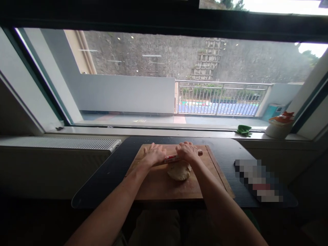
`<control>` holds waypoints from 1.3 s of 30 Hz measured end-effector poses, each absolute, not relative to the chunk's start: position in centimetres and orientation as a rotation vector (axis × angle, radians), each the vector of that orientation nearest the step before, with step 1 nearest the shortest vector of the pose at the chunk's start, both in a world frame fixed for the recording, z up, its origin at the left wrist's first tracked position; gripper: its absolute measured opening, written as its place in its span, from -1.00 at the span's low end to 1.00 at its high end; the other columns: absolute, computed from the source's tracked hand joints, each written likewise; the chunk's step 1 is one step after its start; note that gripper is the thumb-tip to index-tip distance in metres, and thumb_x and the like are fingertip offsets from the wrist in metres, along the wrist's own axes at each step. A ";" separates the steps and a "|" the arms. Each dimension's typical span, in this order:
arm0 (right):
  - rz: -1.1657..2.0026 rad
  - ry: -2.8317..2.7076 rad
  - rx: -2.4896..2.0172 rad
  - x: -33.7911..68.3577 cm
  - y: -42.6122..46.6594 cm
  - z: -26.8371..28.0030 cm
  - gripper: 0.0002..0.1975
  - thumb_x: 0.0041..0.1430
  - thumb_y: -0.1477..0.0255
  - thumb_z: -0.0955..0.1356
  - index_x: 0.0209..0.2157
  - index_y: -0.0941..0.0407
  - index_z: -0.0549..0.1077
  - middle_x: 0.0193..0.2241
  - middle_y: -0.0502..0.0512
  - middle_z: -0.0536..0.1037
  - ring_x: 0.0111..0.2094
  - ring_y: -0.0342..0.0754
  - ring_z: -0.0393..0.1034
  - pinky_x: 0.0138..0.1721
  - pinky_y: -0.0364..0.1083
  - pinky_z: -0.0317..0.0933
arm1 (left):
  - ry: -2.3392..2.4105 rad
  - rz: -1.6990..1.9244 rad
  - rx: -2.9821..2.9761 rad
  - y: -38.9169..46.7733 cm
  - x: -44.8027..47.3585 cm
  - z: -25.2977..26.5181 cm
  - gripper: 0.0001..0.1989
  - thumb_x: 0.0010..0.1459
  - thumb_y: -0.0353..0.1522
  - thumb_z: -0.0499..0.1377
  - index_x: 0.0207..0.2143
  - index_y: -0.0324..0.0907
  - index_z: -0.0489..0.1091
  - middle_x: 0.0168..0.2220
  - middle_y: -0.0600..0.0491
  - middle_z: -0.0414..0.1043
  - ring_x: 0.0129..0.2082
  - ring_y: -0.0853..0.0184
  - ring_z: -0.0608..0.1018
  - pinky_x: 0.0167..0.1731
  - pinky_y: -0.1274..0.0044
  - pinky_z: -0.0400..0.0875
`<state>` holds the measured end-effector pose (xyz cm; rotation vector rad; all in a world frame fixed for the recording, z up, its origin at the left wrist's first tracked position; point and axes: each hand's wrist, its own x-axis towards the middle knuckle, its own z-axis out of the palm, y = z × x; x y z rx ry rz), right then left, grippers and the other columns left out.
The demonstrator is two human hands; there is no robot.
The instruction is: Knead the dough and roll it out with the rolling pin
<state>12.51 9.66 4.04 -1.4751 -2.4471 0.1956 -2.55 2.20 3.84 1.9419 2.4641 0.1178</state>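
Mid-frame, the right hand [187,150] curls round a rolling pin [171,158]; the left hand [155,153], fingers loosely spread, covers its other end, gripping or not I can't tell. Dough [178,172] lies just below on the board [166,192], radiator [56,143] far left, pot [278,130] on the right-hand sill [159,132].

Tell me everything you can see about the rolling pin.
The rolling pin looks wooden, with a red-and-white label showing between the hands. It lies crosswise over the board, near the dough's far edge, slightly slanted. Both hands rest on it: its brown end pokes past the right hand; the left hand side is hidden.
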 end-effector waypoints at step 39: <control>0.189 -2.440 -1.354 13.6 9.7 3.2 -0.61 0.17 0.26 0.18 -0.01 0.03 0.36 0.03 0.11 0.33 0.14 0.06 -0.01 0.09 0.02 -0.12 | 2.456 0.287 1.984 -1.1 -1.0 1.7 -0.49 0.23 -0.14 -0.25 0.18 0.02 0.14 0.25 0.09 0.02 0.29 0.18 -0.07 0.21 0.11 -0.29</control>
